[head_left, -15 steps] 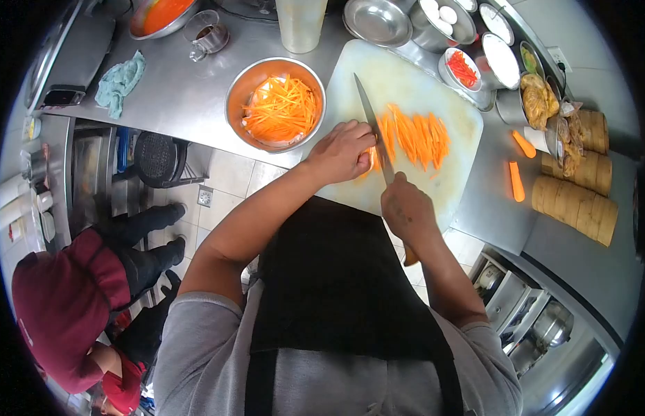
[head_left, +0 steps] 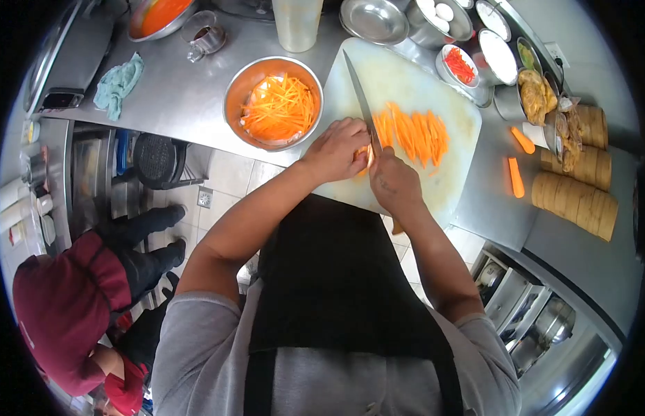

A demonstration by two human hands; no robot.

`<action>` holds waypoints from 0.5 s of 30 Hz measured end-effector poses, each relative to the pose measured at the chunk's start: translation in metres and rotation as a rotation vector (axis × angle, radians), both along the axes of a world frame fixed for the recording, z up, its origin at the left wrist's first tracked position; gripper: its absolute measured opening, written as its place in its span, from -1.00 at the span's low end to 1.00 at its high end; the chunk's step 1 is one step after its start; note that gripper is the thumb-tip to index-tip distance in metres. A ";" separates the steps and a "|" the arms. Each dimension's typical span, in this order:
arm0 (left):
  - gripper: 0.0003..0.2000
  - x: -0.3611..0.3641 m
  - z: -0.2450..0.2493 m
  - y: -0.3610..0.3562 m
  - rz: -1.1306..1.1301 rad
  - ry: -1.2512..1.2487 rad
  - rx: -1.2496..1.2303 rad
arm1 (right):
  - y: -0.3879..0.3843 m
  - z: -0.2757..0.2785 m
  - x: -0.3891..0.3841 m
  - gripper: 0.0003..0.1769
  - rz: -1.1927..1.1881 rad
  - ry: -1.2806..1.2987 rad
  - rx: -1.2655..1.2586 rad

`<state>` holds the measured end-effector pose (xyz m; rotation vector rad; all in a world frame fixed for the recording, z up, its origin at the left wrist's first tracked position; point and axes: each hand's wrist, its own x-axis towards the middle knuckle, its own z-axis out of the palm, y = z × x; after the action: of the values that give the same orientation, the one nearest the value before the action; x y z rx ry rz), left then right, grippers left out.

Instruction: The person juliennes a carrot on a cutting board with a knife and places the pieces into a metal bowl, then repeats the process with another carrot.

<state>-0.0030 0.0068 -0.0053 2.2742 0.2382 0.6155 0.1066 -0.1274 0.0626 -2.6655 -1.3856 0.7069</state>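
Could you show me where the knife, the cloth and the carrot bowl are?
Knife [head_left: 361, 91], head view, on the blade.
Cloth [head_left: 119, 82], head view, near its middle.
Carrot bowl [head_left: 234, 105], head view, on the inner wall.

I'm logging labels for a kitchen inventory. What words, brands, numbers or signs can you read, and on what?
No text is readable.
Maroon shirt, small pale mark: too small.
Right hand, dark marks: too blurred to tell if writing.
White items, far left, coloured patch: too blurred.
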 end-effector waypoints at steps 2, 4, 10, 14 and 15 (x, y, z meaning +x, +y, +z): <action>-0.76 -0.004 0.007 -0.001 -0.008 0.024 -0.063 | -0.009 0.021 0.003 -0.73 0.102 0.021 0.006; -0.75 -0.006 0.005 -0.003 -0.018 0.036 -0.050 | -0.024 0.047 -0.010 -0.73 0.073 0.023 -0.072; -0.74 -0.007 0.003 0.001 -0.045 0.031 -0.019 | -0.009 0.004 -0.011 -0.77 0.007 0.017 -0.114; -0.74 -0.009 0.003 -0.001 -0.047 0.051 -0.006 | -0.016 0.042 -0.012 -0.75 0.071 0.054 -0.069; -0.74 -0.009 0.004 0.000 -0.046 0.050 -0.008 | -0.021 0.049 -0.017 -0.74 0.043 0.064 -0.152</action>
<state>-0.0123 0.0066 -0.0011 2.2833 0.2121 0.5334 0.0892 -0.1487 0.1112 -2.7054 -1.4315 0.9298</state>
